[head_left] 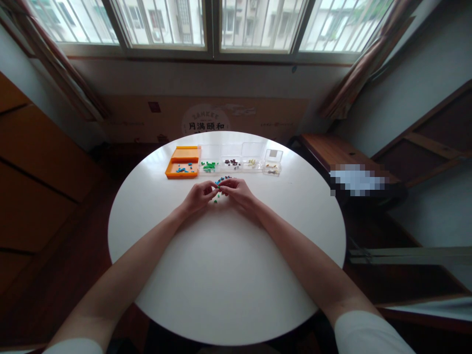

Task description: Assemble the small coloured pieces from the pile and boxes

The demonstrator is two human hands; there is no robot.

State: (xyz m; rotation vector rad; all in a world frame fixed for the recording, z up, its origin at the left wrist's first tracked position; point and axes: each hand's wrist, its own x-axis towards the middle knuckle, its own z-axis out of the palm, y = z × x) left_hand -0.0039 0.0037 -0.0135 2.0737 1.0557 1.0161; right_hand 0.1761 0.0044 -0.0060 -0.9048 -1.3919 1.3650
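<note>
Both my hands meet over the middle of the round white table (224, 275). My left hand (199, 194) is curled, its fingertips pinched on a tiny piece I cannot name. My right hand (238, 191) is curled too, its fingertips touching the left ones. A small heap of blue, green and dark beads (221, 181) lies just beyond and under the fingers. Behind the heap stands a row of boxes: an orange tray (181, 163) with blue pieces, then clear boxes with green pieces (209, 166), dark pieces (232, 162) and pale pieces (252, 162), and a small clear box (273, 163).
A cardboard sheet with printed characters (206, 118) leans against the wall under the window. Wooden furniture (37, 162) stands to the left, and a dark wooden bench (332, 152) with a blurred item sits to the right. Curtains hang at both window sides.
</note>
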